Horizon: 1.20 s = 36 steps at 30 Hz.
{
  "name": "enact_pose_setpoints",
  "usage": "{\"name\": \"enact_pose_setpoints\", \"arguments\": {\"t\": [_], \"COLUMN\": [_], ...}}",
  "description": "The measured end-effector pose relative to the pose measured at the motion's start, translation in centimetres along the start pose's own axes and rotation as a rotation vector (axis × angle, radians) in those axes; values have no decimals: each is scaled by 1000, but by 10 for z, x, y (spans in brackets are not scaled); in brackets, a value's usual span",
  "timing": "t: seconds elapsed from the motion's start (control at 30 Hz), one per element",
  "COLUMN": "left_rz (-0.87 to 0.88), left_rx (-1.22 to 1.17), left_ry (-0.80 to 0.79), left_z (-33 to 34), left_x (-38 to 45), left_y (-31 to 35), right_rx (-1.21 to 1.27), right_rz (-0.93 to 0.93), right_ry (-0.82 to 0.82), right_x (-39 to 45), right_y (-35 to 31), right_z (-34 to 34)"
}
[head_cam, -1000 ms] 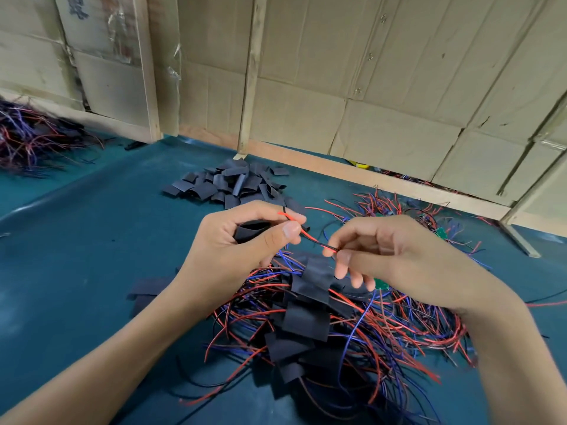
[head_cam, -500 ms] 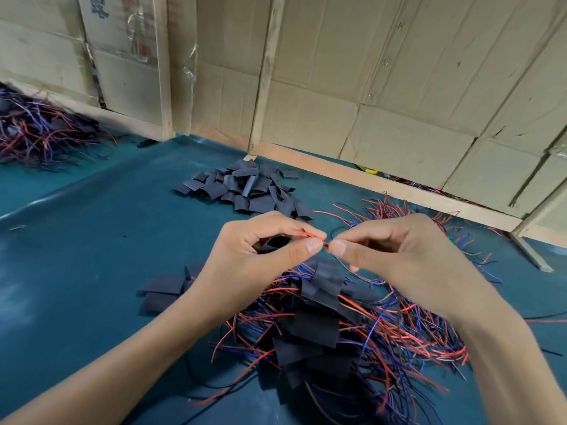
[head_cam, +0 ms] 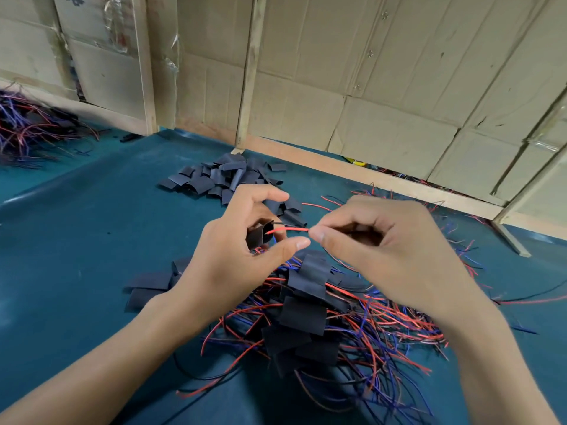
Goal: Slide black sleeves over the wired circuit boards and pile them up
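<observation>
**Sleeve held open, red wire drawn out to the right**

Sleeve point(head_cam: 259, 236) is held in the curled fingers of the left hand point(head_cam: 242, 256), above the near pile point(head_cam: 306, 311) of finished pieces, with its open mouth turned to the right. Half a second ago the two hands were pressed fingertip to fingertip; now a short gap has opened between them and a length of red wire point(head_cam: 287, 229) is seen spanning it, from the sleeve's mouth to the right hand point(head_cam: 383, 256), where its end is pinched between thumb and forefinger. By this it is judged that the wire has been threaded through and is being pulled, so that the board, hidden from view, may be drawn into the sleeve. The step is judged part done; the piling is yet to come.

From left to right, a tangle of wires point(head_cam: 33, 127) is seen at the far left edge of the bench point(head_cam: 76, 240), then bare green surface, then a heap of loose sleeves point(head_cam: 221, 179) just beyond the left hand. To the right, unsleeved wires point(head_cam: 460, 246) are spread near the wooden rail point(head_cam: 399, 185), which bounds the bench at the back. Room for the pull is judged free to the right, above the wires.
</observation>
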<state>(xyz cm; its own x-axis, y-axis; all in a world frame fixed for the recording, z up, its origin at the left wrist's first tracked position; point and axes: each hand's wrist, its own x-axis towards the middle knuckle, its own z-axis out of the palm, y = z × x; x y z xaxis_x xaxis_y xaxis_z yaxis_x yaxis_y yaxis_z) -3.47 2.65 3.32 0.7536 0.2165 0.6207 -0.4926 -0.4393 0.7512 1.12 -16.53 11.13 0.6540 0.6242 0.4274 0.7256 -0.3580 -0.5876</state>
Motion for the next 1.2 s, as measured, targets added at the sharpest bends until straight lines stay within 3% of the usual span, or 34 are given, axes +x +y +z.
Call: {"name": "enact_pose_setpoints", "arguments": {"t": [0.33, 0.47, 0.73, 0.87, 1.03, 1.2], "left_rz": [71, 57, 136, 371, 211, 35], "left_rx": [14, 102, 548, 893, 822, 736], "left_ry": [3, -66, -276, -285, -324, -237], "left_z": [1, 0, -8, -8, -18, -22], "left_x": [-2, -4, 5, 8, 12, 13], "left_y": [2, 3, 6, 13, 13, 5], "right_rx": [-51, -97, -413, -370, -192, -249], "right_rz": [38, 16, -76, -92, -83, 9], "right_ry": [-57, -80, -98, -160, -195, -348], "right_x": [2, 1, -3, -4, 0, 1], "right_y": [3, -2, -17, -23, -22, -4], "right_z": [1, 2, 23, 30, 33, 34]}}
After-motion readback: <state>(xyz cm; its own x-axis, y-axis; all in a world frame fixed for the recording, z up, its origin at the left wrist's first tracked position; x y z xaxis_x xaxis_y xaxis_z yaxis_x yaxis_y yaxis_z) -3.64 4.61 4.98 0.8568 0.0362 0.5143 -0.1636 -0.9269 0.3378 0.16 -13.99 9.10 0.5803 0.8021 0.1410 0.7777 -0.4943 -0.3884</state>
